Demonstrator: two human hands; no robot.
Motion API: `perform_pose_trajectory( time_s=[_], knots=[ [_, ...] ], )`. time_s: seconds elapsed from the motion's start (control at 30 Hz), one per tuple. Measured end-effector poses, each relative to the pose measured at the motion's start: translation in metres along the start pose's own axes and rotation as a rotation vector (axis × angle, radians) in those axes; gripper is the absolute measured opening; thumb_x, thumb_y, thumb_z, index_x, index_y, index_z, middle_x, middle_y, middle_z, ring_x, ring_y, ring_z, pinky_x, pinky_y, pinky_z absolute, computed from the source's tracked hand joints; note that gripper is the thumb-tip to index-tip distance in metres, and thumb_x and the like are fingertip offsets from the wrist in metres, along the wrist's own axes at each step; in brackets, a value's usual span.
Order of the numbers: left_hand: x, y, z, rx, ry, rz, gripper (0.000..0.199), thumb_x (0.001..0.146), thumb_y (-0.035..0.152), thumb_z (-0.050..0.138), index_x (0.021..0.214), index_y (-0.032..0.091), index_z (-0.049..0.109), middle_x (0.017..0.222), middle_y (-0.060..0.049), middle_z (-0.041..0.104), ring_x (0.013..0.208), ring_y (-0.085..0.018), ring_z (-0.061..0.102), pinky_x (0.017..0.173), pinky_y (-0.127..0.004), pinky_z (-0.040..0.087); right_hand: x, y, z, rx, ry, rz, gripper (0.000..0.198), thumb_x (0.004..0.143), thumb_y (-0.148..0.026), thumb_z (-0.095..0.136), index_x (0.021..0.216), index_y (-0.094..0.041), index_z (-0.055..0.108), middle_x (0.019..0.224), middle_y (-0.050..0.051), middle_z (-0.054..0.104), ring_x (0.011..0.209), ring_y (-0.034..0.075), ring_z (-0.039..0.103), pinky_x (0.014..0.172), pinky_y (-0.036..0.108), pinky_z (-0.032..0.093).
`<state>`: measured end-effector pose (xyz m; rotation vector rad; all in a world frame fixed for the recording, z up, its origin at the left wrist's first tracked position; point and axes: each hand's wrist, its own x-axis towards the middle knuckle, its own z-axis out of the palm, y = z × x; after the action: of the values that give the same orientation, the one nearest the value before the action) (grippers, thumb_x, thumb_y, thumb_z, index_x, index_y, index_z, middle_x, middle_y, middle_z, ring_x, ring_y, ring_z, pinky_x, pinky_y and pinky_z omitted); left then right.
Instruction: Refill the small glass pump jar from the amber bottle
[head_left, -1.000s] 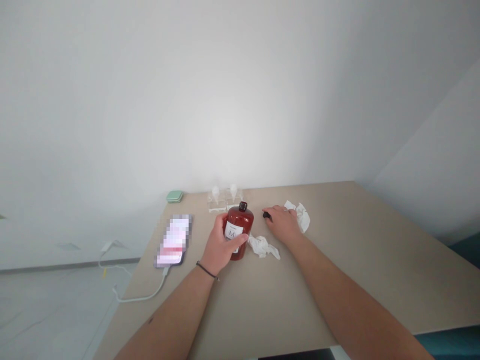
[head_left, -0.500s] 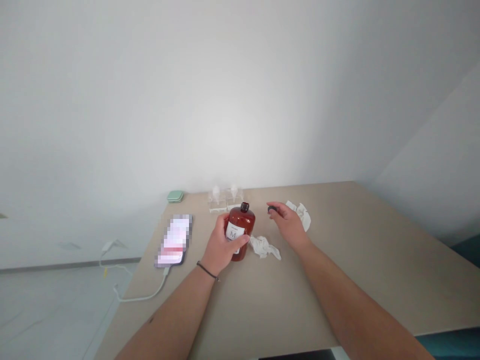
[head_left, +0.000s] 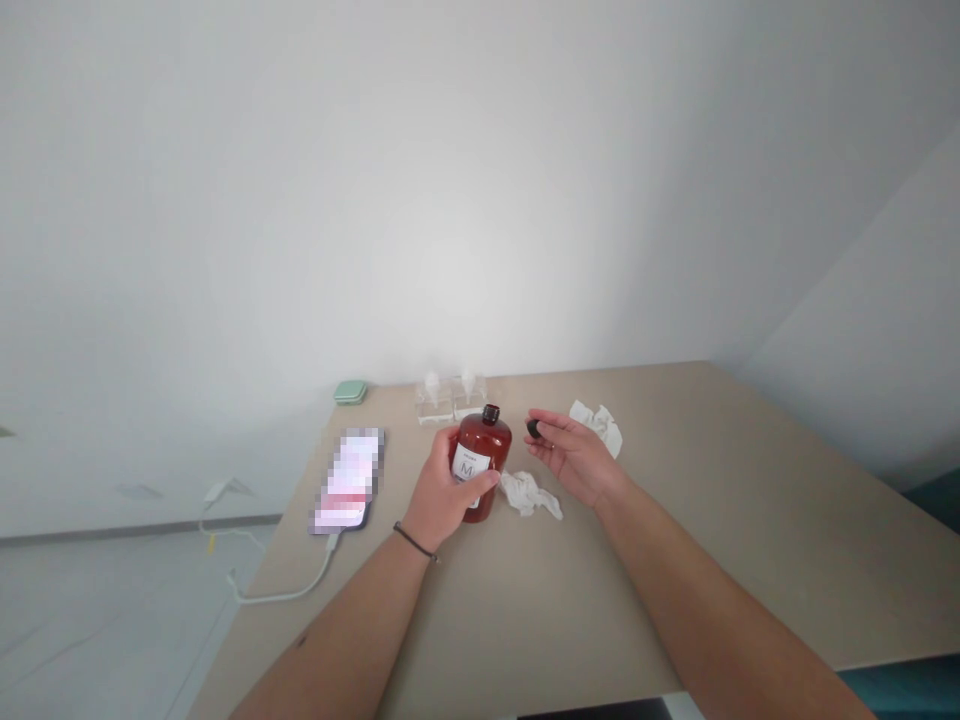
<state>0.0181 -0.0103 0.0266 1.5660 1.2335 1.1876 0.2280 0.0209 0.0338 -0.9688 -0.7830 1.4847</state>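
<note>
A brown bottle (head_left: 487,436) with a white label marked M has its neck uncovered at the top. My left hand (head_left: 446,490) is wrapped round its left side, thumb across the label. Just right of the bottle neck, my right hand (head_left: 574,455) pinches a small black bottle cap (head_left: 533,429) between thumb and fingers, apart from the bottle. A crumpled white tissue (head_left: 530,495) lies on the table at the bottle's right side. Behind my right hand is a second crumpled tissue (head_left: 598,428).
Two clear boxes (head_left: 435,408) holding white tissue stand near the wall, behind the bottle. A green case (head_left: 350,392) sits at the back left corner. On the left lies a phone (head_left: 349,480) with a white cable (head_left: 289,597) running over the table edge (head_left: 251,580).
My right hand has moved slightly left with the cap, nearer the bottle neck, and has turned so more of its fingers show. My left hand and the bottle stay almost still.
</note>
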Motion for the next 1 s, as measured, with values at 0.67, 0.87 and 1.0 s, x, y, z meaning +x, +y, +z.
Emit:
perform_pose_trajectory(
  time_s=[0.67,0.87,1.0],
  knots=[
    [-0.005,0.005,0.003,-0.628,-0.492,-0.229,0.062,0.067,0.04,0.084,0.116,0.017,0.056,0.106,-0.009,0.067,0.09,-0.024,0.065,0.08,-0.034,0.048,-0.02,-0.006,0.019,0.093,-0.138,-0.258,0.028,0.069,-0.037,0.084,0.09,-0.027,0.068,0.096,0.0,0.074,0.087,0.017,0.067,0.085,0.034,0.049],
    [-0.004,-0.001,0.003,-0.68,-0.507,-0.25,0.062,0.067,0.039,0.085,0.118,0.018,0.057,0.108,-0.009,0.066,0.09,-0.023,0.064,0.078,-0.033,0.049,-0.019,0.002,0.014,-0.108,-0.246,-0.264,0.023,0.074,-0.036,0.079,0.094,-0.026,0.072,0.1,0.002,0.075,0.091,0.017,0.065,0.088,0.033,0.047],
    [-0.004,-0.003,0.004,-0.679,-0.516,-0.261,0.064,0.067,0.039,0.085,0.12,0.018,0.056,0.108,-0.009,0.066,0.089,-0.023,0.064,0.077,-0.032,0.049,-0.016,0.002,0.012,-0.172,-0.257,-0.269,0.024,0.074,-0.039,0.079,0.093,-0.025,0.072,0.096,0.002,0.075,0.09,0.018,0.066,0.088,0.035,0.048]
  ],
)
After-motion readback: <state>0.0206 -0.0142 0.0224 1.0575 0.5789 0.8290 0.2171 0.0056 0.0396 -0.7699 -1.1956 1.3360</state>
